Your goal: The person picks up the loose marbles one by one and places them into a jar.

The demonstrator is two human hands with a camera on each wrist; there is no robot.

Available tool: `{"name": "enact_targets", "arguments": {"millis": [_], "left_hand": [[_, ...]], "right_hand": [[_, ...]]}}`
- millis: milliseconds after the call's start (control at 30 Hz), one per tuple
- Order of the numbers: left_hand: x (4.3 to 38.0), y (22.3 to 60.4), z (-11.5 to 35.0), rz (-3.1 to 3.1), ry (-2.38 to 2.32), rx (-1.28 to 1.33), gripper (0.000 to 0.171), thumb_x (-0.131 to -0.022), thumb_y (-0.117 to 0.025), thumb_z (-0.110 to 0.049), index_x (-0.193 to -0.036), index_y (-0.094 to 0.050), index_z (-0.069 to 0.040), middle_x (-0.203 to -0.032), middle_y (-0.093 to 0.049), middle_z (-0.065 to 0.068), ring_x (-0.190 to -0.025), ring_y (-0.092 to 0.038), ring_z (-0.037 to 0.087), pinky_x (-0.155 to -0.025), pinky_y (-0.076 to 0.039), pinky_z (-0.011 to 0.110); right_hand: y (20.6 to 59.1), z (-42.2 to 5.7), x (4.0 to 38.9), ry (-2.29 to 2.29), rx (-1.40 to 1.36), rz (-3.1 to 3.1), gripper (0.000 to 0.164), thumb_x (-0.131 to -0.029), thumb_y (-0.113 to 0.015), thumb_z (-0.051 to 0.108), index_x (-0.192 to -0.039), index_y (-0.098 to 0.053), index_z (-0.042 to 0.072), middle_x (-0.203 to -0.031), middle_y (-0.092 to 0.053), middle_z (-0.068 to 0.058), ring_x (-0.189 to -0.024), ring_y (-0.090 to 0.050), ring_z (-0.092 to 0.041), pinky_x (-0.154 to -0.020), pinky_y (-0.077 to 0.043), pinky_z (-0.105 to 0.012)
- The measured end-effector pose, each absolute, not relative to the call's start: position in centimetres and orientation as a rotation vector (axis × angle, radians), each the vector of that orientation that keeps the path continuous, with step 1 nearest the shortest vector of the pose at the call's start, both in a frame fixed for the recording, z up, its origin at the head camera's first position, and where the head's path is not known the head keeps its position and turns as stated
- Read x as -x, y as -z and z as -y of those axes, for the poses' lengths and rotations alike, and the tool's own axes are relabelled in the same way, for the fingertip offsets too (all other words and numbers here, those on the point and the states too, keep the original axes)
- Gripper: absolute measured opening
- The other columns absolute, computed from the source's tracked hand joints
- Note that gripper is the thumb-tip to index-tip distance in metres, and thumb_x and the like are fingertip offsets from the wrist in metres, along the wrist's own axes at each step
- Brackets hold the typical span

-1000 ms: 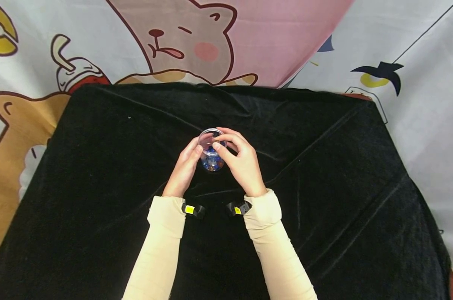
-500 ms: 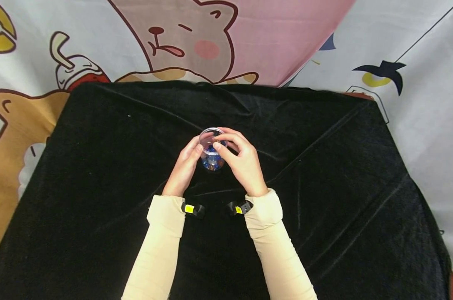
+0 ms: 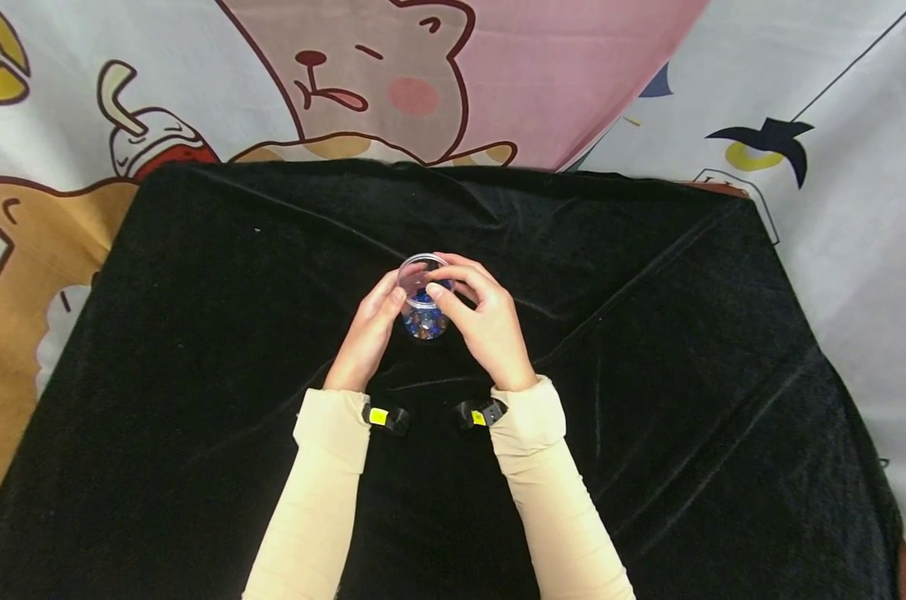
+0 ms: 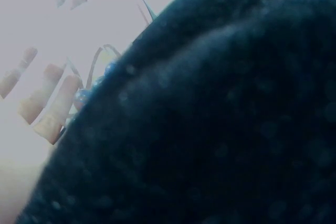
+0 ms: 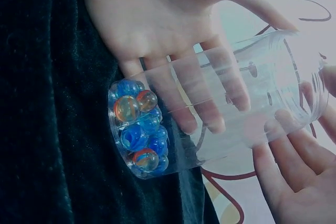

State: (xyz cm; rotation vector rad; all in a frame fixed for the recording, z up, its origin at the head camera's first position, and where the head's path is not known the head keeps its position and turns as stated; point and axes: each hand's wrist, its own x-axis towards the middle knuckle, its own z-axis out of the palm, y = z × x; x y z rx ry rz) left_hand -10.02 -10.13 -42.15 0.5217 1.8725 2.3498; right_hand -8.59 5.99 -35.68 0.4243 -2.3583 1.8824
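A clear plastic jar [image 3: 415,317] stands between the hands, with several blue and orange glass marbles [image 5: 135,136] at its bottom. My left hand [image 3: 370,329] holds its side, thumb on the near side; in the right wrist view its long fingers [image 5: 202,90] lie along the jar wall. At the ringed top [image 5: 299,77] is my right hand [image 3: 490,329], thumb and fingers curled about the rim. I cannot tell whether a separate lid sits there. The left wrist view is washed out, showing fingers [image 4: 58,111] beside blue marbles [image 4: 83,96].
Black velvet cloth [image 3: 648,375] covers the table, with creases running across it. Its far edge [image 3: 528,175] meets a hanging cloth [image 3: 588,67] printed with cartoon animals. Dark straps with cameras [image 3: 392,419] sit at both wrists.
Both hands keep their places on the jar. The marbles show a slightly different arrangement through the wall, and the head view has shifted a little.
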Motion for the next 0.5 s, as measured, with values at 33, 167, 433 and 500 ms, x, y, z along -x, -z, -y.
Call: {"name": "enact_targets", "arguments": {"millis": [33,167,433,500], "left_hand": [[10.01,42.18,10.16,-1.871,-2.350,-0.520,0.039,-0.097,-0.032,-0.022,-0.130,-0.040,-0.002,-0.129,-0.047,0.009,-0.121,-0.040,0.022,-0.097,-0.025,0.044],[10.03,42.22,10.20,-1.862,-2.350,-0.510,0.038,-0.097,-0.031,-0.020,-0.131,-0.040,-0.002,-0.129,-0.047,0.009,-0.121,-0.040,0.022,-0.099,-0.024,0.045],[10.06,42.13,10.14,-1.879,-2.344,-0.520,0.039,-0.097,-0.032,-0.023,-0.130,-0.041,-0.004,-0.128,-0.048,0.010,-0.121,-0.040,0.022,-0.097,-0.025,0.044],[10.10,42.08,10.11,-1.884,-2.344,-0.536,0.038,-0.097,-0.031,-0.020,-0.130,-0.041,-0.004,-0.128,-0.047,0.013,-0.121,-0.039,0.024,-0.097,-0.026,0.045]], "right_hand": [[35.71,-5.99,8.61,-1.885,-0.425,2.356,0.024,-0.085,-0.061,0.015,-0.104,-0.062,0.000,-0.123,-0.052,-0.010,-0.115,-0.046,-0.022,-0.095,-0.036,-0.041],[35.68,-5.91,8.60,-1.893,-0.447,2.328,0.022,-0.086,-0.059,0.012,-0.102,-0.062,-0.001,-0.121,-0.052,-0.011,-0.114,-0.047,-0.023,-0.094,-0.036,-0.043],[35.63,-6.15,8.55,-1.884,-0.465,2.359,0.023,-0.087,-0.057,0.013,-0.106,-0.062,0.000,-0.124,-0.051,-0.010,-0.116,-0.045,-0.017,-0.095,-0.035,-0.043],[35.63,-6.27,8.49,-1.896,-0.497,2.334,0.025,-0.088,-0.055,0.012,-0.110,-0.060,0.000,-0.125,-0.050,-0.012,-0.116,-0.045,-0.016,-0.096,-0.035,-0.042]]}}
